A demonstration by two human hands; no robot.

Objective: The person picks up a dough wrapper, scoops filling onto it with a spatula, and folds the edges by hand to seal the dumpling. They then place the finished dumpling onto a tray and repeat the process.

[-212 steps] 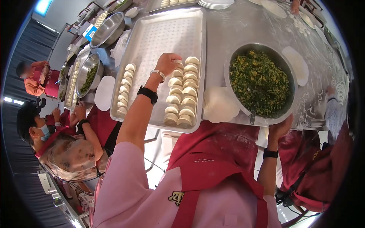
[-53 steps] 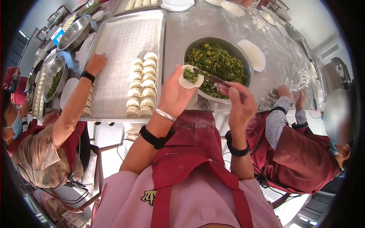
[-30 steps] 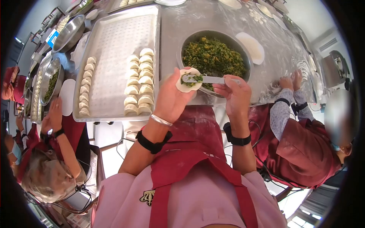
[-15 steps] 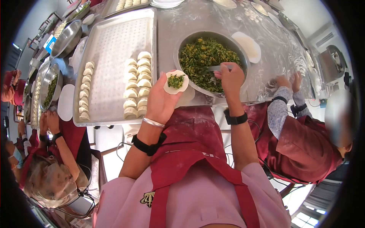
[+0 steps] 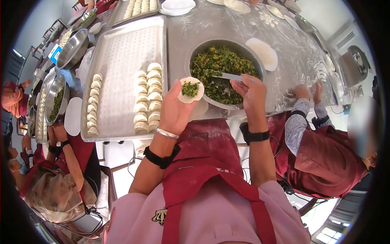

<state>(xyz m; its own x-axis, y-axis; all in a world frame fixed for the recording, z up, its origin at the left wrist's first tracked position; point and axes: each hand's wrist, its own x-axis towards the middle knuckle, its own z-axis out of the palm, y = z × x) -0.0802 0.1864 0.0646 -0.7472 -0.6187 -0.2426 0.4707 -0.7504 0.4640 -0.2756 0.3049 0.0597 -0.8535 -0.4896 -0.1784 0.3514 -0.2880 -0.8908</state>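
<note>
Your left hand [image 5: 174, 110] is palm up and holds a round wrapper [image 5: 200, 91] at its edge, thumb side at the wrapper's left rim. A portion of chopped green filling [image 5: 189, 89] sits at the wrapper's centre; the wrapper is open and unfolded. Your right hand [image 5: 254, 95] is closed on the end of a flat metal spatula [image 5: 228, 76], whose blade points left over the steel bowl [image 5: 221, 106]. The far tip of the blade meets the green-and-yellow mixture [image 5: 223, 59] in the bowl.

The wrapper is just left of the bowl, near its rim. Both units rest above the near edge of the metal desk [image 5: 183, 44], which is streaked with white powder.

Left of your left hand, locate the large tray [image 5: 122, 53]. Two adjacent columns of folded dumplings [image 5: 154, 96] line its right side; a single column [image 5: 93, 100] lines its left. Beyond the tray stand a second tray [image 5: 118, 17] and a stack of white plates [image 5: 177, 6]. To the bowl's right lies a pale oval item [image 5: 264, 55]; its material is unclear.

At far right, a co-worker's two hands [image 5: 301, 91] rest at the desk. At far left, another co-worker's hands [image 5: 53, 134] are near a smaller bowl [image 5: 49, 112].
</note>
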